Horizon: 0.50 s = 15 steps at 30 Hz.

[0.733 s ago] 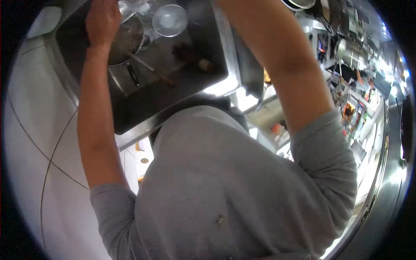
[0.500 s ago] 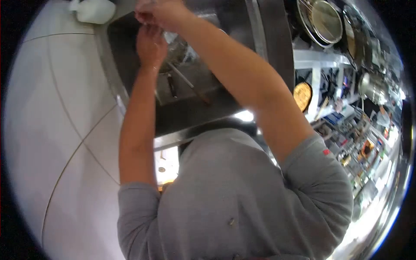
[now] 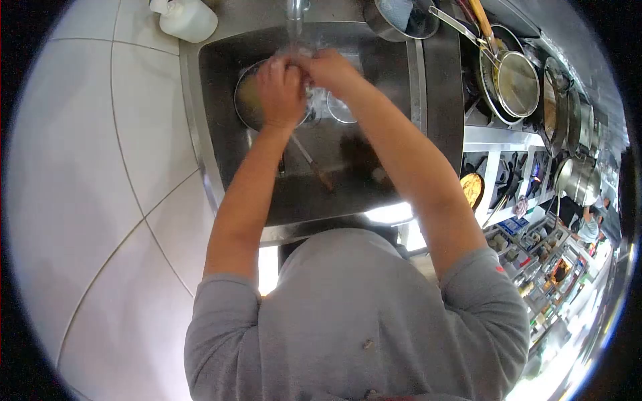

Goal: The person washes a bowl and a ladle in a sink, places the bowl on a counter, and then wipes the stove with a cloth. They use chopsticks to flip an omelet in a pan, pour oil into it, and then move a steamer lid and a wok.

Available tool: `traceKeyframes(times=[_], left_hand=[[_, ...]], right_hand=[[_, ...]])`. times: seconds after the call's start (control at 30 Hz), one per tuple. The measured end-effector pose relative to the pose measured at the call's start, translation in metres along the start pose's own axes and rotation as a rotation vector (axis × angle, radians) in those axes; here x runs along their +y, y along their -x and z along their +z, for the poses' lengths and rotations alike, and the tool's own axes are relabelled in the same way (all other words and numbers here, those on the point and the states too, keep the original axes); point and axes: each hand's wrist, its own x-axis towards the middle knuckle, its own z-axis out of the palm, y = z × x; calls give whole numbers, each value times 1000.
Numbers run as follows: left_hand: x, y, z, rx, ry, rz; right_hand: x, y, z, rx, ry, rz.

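My left hand and my right hand meet under the tap, over the metal sink. Fingers of both hands curl in against each other, and I cannot tell what is between them; splashing water blurs that spot. Below my left hand is a round metal pan, partly covered by the hand. A clear round container sits under my right wrist. From beneath the hands a long utensil with a brown handle end slants toward me across the sink floor.
A white plastic bottle stands at the sink's back left corner. A metal saucepan rests at the back right edge. Further right are strainers, a pan of yellow food and a large pot. White tiles border the left.
The view has shifted, bringing the tap and the saucepan into sight. My hands stay together and now appear lower and further right, under the tap.
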Motion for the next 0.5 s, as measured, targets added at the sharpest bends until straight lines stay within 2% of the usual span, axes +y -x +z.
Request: traceKeyframes(times=[0.07, 0.1, 0.13, 0.17, 0.2, 0.23, 0.3, 0.33, 0.4, 0.5], left_hand=[[27, 15, 15, 20, 17, -17], [39, 30, 28, 47, 151, -175], [44, 46, 45, 77, 286, -331], [45, 69, 66, -80, 525, -623], [44, 93, 91, -245, 765, -912], [45, 104, 116, -246, 778, -917], [41, 122, 176, -299, 560, -505], [32, 149, 227, -254, 861, -681], [29, 146, 261, -412, 709, -724], [23, 135, 277, -591, 473, -697]], right_hand=[[29, -30, 11, 208, -69, -282], [38, -40, 11, 202, -64, -281], [45, -49, 11, 108, 407, -487], [50, -53, 9, 6, 880, -674], [-3, -12, -5, -156, 876, -414], [-6, -5, -3, -159, 885, -404], [-5, -5, -3, -168, 822, -589], [-5, 0, -5, -177, 835, -578], [-6, 8, -6, -91, 630, -716], [5, 17, -4, -95, 537, -811]])
